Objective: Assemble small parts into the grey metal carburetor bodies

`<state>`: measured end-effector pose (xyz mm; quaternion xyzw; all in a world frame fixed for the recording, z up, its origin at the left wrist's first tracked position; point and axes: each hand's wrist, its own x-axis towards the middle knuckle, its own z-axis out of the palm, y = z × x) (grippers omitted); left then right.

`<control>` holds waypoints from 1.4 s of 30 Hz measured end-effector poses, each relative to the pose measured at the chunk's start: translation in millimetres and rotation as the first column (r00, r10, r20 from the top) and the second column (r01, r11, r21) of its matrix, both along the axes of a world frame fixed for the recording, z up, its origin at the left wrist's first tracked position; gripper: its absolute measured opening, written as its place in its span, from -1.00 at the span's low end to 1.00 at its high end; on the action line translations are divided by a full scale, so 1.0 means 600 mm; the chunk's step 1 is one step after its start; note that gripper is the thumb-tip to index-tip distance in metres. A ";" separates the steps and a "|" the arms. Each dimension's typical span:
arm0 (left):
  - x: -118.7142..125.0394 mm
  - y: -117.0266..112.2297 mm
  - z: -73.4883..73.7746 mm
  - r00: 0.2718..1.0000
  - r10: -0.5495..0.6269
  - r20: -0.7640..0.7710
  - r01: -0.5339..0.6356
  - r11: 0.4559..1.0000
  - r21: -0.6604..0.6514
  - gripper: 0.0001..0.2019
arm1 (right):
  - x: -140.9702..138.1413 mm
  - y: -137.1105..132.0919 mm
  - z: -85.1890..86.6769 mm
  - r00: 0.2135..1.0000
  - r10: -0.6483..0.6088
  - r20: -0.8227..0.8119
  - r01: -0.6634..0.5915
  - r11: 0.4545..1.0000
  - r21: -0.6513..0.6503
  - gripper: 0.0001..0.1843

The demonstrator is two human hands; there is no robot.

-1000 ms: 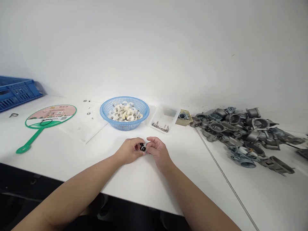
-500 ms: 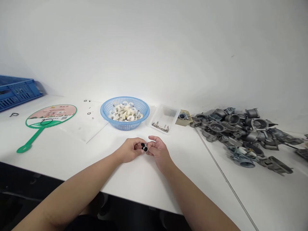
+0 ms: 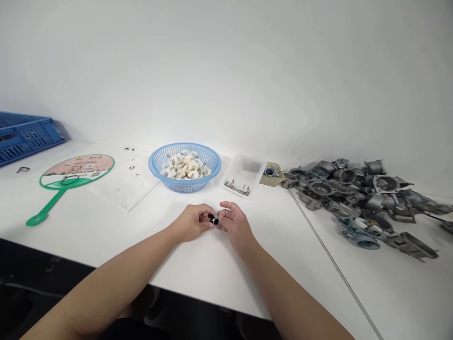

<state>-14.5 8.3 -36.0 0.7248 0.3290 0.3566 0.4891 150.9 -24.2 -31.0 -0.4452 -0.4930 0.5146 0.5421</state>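
Note:
A small black cylindrical part with a shiny rim [image 3: 214,220] is held between my two hands, just above the white table. My left hand [image 3: 194,223] pinches its left side with thumb and fingers. From the right, the thumb and index finger of my right hand [image 3: 234,224] close on the rim end, while another finger sticks up. Fingers hide much of the part, so its exact kind is unclear. Beyond my hands stands a blue plastic basket [image 3: 184,187] heaped with white ring-shaped pieces. Beside it sits a clear plastic box [image 3: 252,169] with thin metal pins in it.
A yellowish tray [image 3: 272,179] with metal parts adjoins a pile of grey metal castings [image 3: 354,189] on the right. To the left lie a green-handled fan [image 3: 78,170], a plastic bag [image 3: 123,191], small black rings and a blue crate [image 3: 28,137]. A wall rises behind.
The black part has turned slightly between my fingers. Both hands stay in nearly the same place, and the whole view has shifted a little.

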 end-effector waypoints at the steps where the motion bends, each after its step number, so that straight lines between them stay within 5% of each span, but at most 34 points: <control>1: 0.000 0.000 0.000 1.000 0.002 0.002 -0.002 1.000 0.000 -0.82 | -0.003 0.000 0.002 1.000 0.000 -0.007 0.000 1.000 -0.005 -0.73; 8: 0.001 0.000 -0.006 0.999 0.027 0.032 -0.026 0.999 -0.034 -0.84 | -0.001 -0.001 -0.004 1.000 -0.012 0.002 0.012 1.000 -0.004 -0.75; 21: 0.004 -0.002 -0.007 0.999 0.018 0.050 -0.012 0.993 -0.119 -0.87 | 0.025 0.040 -0.065 0.996 -0.010 0.088 0.002 0.996 0.088 -0.81; 42: -0.004 0.001 -0.005 0.998 0.046 -0.051 -0.043 0.998 0.044 -0.92 | 0.018 0.007 -0.036 0.968 -0.103 0.228 0.054 0.976 0.213 -0.87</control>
